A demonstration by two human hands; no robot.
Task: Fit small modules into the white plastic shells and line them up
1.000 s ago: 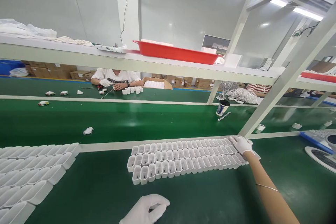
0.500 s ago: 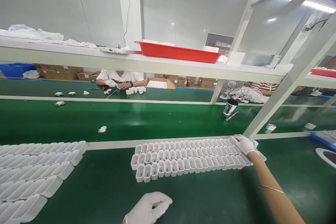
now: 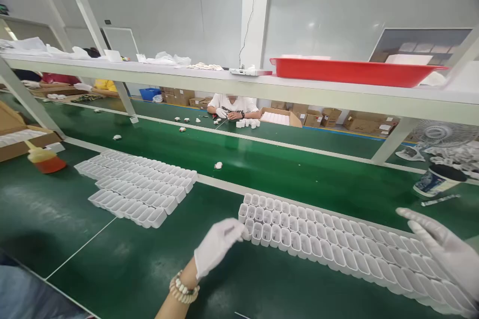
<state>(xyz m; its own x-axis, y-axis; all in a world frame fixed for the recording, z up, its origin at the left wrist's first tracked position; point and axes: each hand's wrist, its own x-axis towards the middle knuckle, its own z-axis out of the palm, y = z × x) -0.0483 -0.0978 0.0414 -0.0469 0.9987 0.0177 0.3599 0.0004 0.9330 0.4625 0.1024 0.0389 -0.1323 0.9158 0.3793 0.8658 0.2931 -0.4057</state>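
Three long rows of small white open-topped plastic cups (image 3: 284,237) stand side by side on the green bench. My left hand (image 3: 219,244), in a white glove, has its fingers drawn together in a pinch. Its fingertips are at the left end cup of the front row and appear to touch it. Whether anything is between them is hidden. My gloved right hand (image 3: 445,251) is over the right end of the rows, thumb and fingers apart, holding nothing visible. Narrow dark marks show on the floors of several left-end cups.
More rows of larger-looking white cups (image 3: 142,184) stand to the left. Beyond them are a squeeze bottle (image 3: 45,158) with orange liquid and a cardboard box (image 3: 26,134). A shelf (image 3: 209,79) with a red tray (image 3: 355,72) crosses ahead. A co-worker (image 3: 234,107) sits across the belt (image 3: 262,154).
My view has turned left. My left hand has moved up to the left end of the cup rows. My right hand has lifted off the right end and opened.
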